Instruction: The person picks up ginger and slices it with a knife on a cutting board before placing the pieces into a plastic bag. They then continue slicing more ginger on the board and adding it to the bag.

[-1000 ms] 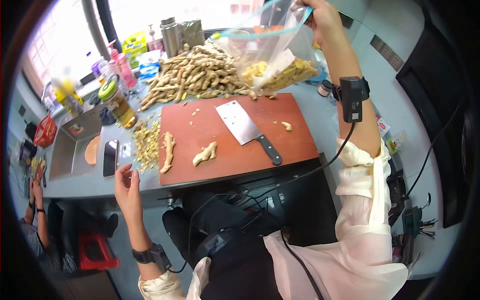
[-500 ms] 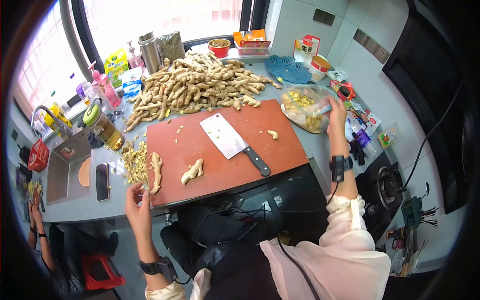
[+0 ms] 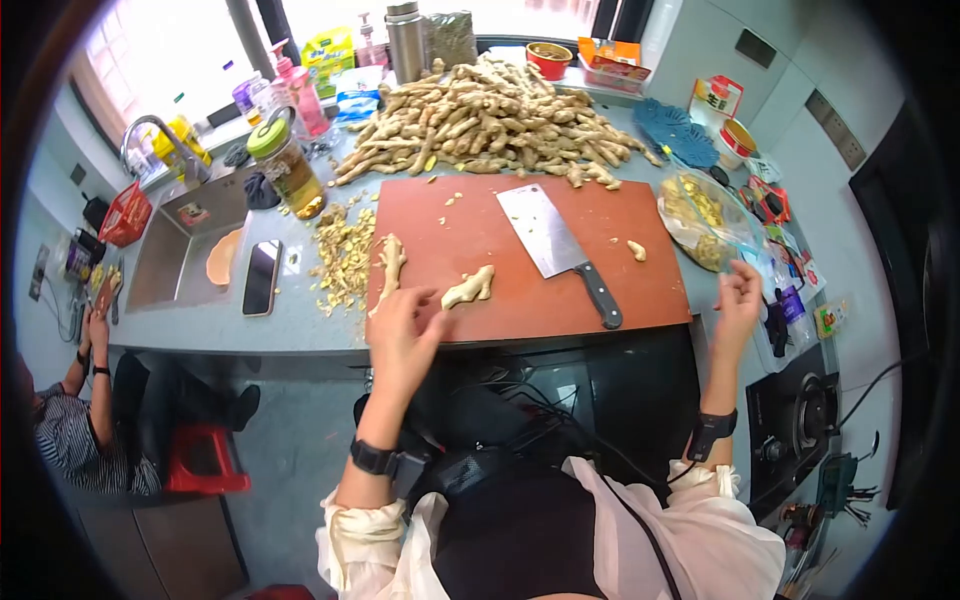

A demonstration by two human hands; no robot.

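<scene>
My left hand (image 3: 405, 335) is over the front left part of the red-brown cutting board (image 3: 550, 315), fingers apart, just left of a ginger piece (image 3: 468, 288). Another long ginger root (image 3: 391, 266) lies at the board's left edge. My right hand (image 3: 738, 298) is raised right of the board, fingers loosely curled and holding nothing visible, just below a clear bag of sliced ginger (image 3: 705, 218). A cleaver (image 3: 548, 238) rests flat on the board, its black handle toward the front. Near the right edge is a small ginger bit (image 3: 636, 250).
A large ginger heap (image 3: 490, 120) lies behind the board. Ginger scraps (image 3: 343, 250), a phone (image 3: 262, 278) and a green-lidded jar (image 3: 287, 170) are on the left, beside the sink (image 3: 185, 255). A co-worker (image 3: 85, 420) sits far left; a stove (image 3: 790, 410) is at right.
The view has shifted left. My right hand has let go of the bag and moved toward the front. My left hand has moved from the board's left corner to over the board.
</scene>
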